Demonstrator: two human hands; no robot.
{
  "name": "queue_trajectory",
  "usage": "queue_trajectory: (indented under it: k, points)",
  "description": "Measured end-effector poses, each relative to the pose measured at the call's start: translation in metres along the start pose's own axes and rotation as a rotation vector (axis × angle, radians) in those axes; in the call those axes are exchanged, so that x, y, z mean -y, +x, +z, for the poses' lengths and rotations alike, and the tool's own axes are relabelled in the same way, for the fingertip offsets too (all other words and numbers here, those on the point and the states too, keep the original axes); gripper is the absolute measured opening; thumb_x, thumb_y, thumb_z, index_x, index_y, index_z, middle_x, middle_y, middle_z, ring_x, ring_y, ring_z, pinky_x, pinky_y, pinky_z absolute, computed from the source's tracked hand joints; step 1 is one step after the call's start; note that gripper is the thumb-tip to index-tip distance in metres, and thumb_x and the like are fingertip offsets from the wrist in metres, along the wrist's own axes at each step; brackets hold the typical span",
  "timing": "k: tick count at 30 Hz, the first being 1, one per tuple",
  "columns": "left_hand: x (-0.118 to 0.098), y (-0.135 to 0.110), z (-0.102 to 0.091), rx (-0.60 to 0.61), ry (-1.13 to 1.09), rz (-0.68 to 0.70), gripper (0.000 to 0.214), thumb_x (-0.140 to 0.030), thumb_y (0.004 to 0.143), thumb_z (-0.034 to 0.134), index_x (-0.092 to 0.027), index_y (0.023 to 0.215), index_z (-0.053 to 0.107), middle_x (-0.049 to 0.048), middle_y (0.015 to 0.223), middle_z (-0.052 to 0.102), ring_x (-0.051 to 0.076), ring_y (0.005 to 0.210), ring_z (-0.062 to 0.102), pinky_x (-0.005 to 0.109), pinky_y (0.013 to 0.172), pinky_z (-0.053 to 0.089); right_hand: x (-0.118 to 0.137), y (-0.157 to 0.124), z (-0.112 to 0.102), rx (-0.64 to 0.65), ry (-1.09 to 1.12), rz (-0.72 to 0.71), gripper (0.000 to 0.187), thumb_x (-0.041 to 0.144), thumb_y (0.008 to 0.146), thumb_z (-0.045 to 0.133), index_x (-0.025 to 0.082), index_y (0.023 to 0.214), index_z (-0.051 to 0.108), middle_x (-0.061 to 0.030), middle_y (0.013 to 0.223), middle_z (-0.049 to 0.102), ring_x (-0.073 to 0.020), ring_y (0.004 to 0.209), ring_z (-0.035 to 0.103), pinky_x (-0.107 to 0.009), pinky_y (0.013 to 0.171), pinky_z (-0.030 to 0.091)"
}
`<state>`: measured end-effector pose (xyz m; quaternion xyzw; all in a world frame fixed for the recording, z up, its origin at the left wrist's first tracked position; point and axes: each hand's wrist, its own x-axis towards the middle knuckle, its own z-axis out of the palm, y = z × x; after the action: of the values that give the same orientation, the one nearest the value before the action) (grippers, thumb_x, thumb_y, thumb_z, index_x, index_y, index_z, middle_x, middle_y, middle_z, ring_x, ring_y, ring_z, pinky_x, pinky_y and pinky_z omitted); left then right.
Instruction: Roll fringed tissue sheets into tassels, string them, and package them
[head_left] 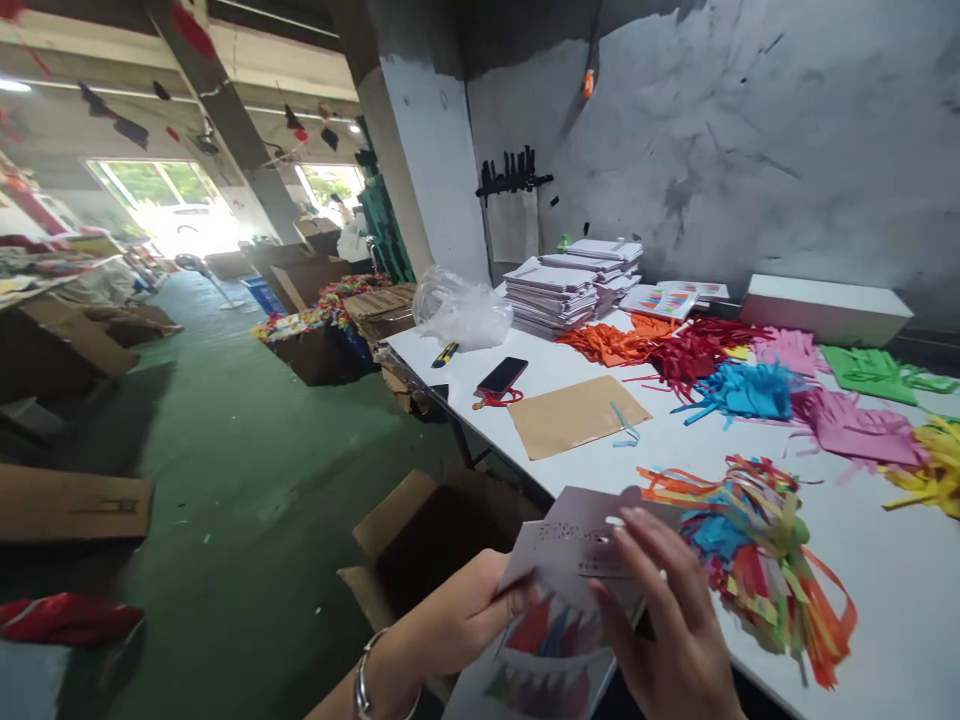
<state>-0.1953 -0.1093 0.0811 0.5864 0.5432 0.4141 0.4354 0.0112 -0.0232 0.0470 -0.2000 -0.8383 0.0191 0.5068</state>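
In front of me, a white printed card packet (559,660) shows pictures of coloured tassels on its front and a flap with small print and a hang hole at the top. My left hand (480,610) pinches its left edge, thumb on the front; a silver bangle circles that wrist. My right hand (667,600) is at the flap's right side, fingers over it near the hang hole and the thumb lower down. A bundle of multicoloured paper tassels (780,570) lies on the white table (885,590) just beyond my right hand.
Tassel piles, including an orange one (622,340) and a blue one (750,390), line the table's back. Near them are stacked white packets (551,290), a brown sheet (574,415), a phone (502,376) and a cutter (445,354). An open carton (409,515) stands below the table edge.
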Motion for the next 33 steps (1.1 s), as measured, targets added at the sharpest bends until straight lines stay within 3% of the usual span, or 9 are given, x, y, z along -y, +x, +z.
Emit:
queue_trajectory:
  k: [5,7,9,12,16,18,23,28,33]
  points:
    - [-0.019,0.017,0.018,0.307,0.165,0.092,0.054,-0.062,0.098,0.039,-0.019,0.098,0.072,0.0035,0.082,0.067,0.017,0.068,0.054,0.027,0.066,0.046,-0.027,-0.004,-0.052,-0.011,-0.037,0.181,0.034,0.024,0.095,0.062,0.024,0.129,0.059,-0.01,0.11,0.065,-0.0224,0.1,0.067,-0.033,0.082,0.058]
    - [-0.021,0.021,0.023,0.437,0.07,0.146,0.071,-0.077,0.09,0.037,-0.02,0.115,0.071,0.0097,0.103,0.072,0.024,0.086,0.063,0.032,0.08,0.051,-0.038,-0.004,-0.075,0.045,0.107,0.251,0.009,0.021,0.096,0.059,0.026,0.101,0.065,-0.0045,0.092,0.064,-0.0166,0.08,0.067,-0.025,0.065,0.057]
    - [-0.015,0.03,0.029,0.483,-0.032,0.175,0.087,-0.085,0.082,0.036,-0.022,0.135,0.062,0.0151,0.135,0.063,0.035,0.118,0.059,0.042,0.101,0.046,-0.048,-0.003,-0.092,0.1,0.316,0.258,0.013,0.021,0.097,0.056,0.026,0.086,0.061,-0.002,0.084,0.063,-0.0162,0.076,0.066,-0.028,0.07,0.059]
    - [0.009,0.054,0.043,0.359,-0.083,0.126,0.105,-0.084,0.07,0.059,-0.022,0.153,0.04,0.0174,0.159,0.037,0.039,0.145,0.033,0.052,0.118,0.027,-0.063,-0.001,-0.097,0.127,0.596,0.174,0.019,0.024,0.099,0.055,0.027,0.082,0.063,0.0008,0.077,0.063,-0.0171,0.075,0.067,-0.048,0.099,0.052]
    - [0.027,0.089,0.051,0.378,-0.253,-0.079,0.104,-0.072,0.047,0.086,-0.015,0.13,0.063,0.0182,0.122,0.069,0.036,0.108,0.066,0.047,0.092,0.054,-0.088,0.002,-0.09,0.138,0.763,0.152,0.024,0.035,0.098,0.058,0.027,0.076,0.066,0.0003,0.078,0.068,-0.0198,0.081,0.07,-0.053,0.101,0.049]
    - [0.021,0.096,0.041,0.293,-0.267,-0.117,0.076,-0.062,0.053,0.089,-0.014,0.11,0.07,0.0104,0.099,0.074,0.027,0.087,0.069,0.035,0.076,0.056,-0.099,0.003,-0.095,0.166,0.648,0.176,0.02,0.031,0.098,0.056,0.027,0.085,0.07,-0.0033,0.096,0.073,-0.0232,0.1,0.069,-0.051,0.101,0.05]
    - [-0.012,0.079,0.023,-0.239,0.086,0.046,0.03,-0.041,0.082,0.075,-0.018,0.1,0.07,0.0041,0.09,0.071,0.021,0.082,0.063,0.027,0.071,0.051,-0.088,0.002,-0.111,0.074,0.198,0.199,0.038,0.011,0.097,0.047,0.026,0.128,0.062,-0.0095,0.13,0.065,-0.0236,0.125,0.06,-0.042,0.101,0.053]
    - [-0.005,0.052,0.075,-0.109,0.122,0.203,0.025,-0.04,0.091,0.065,-0.017,0.097,0.069,0.0053,0.086,0.069,0.019,0.075,0.06,0.026,0.068,0.05,-0.051,-0.004,-0.089,0.186,-0.112,0.007,0.054,0.014,0.096,0.055,0.019,0.149,0.043,-0.0131,0.142,0.057,-0.0269,0.134,0.051,-0.046,0.109,0.047]
    - [0.024,0.048,0.117,-0.103,-0.019,0.161,0.032,-0.046,0.095,0.058,-0.016,0.088,0.068,0.0051,0.079,0.067,0.017,0.07,0.059,0.023,0.063,0.048,-0.045,-0.029,-0.087,0.056,-0.212,0.182,0.052,0.019,0.097,0.057,0.018,0.147,0.044,-0.0145,0.121,0.062,-0.025,0.114,0.063,-0.036,0.09,0.057]
